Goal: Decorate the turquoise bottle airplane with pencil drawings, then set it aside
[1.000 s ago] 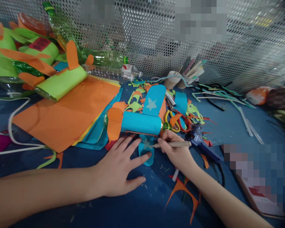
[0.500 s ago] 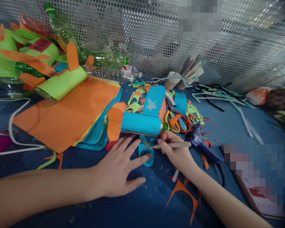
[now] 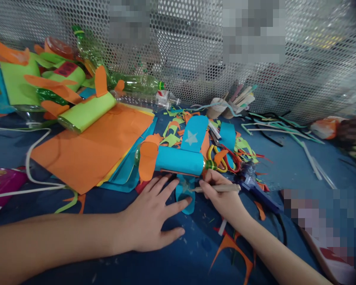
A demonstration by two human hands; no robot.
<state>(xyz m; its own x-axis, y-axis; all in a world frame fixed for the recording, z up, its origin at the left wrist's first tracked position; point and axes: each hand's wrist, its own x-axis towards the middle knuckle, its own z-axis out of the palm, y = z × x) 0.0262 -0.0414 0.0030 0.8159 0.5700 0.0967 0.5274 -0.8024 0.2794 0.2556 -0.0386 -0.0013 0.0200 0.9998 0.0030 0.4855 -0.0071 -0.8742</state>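
A toy plane made from a bottle wrapped in blue paper [image 3: 179,160] lies on its belly or side before me, with orange tail pieces [image 3: 148,156]. Its far blue wing [image 3: 195,133] carries a silvery-white star. On the near blue wing [image 3: 185,204] is a fainter star, partly coloured. My left hand [image 3: 152,213] rests flat with fingers spread, the fingertips against the plane and one finger across the near wing. In my right hand [image 3: 221,194] a pale marker [image 3: 228,188] is pinched, its tip at that fainter star.
Orange paper sheets [image 3: 89,150] are stacked to the left, beside a green paper-wrapped bottle [image 3: 89,113]. Scissors [image 3: 233,158], a blue glue gun [image 3: 261,190] and paper scraps [image 3: 173,130] lie around the plane. A perforated metal screen [image 3: 184,51] stands behind. A magenta object [image 3: 10,182] is at left.
The whole view has shifted, so everything appears slightly lower and further right. Both hands keep nearly the same place on the plane, the marker tip still at the near wing's star.
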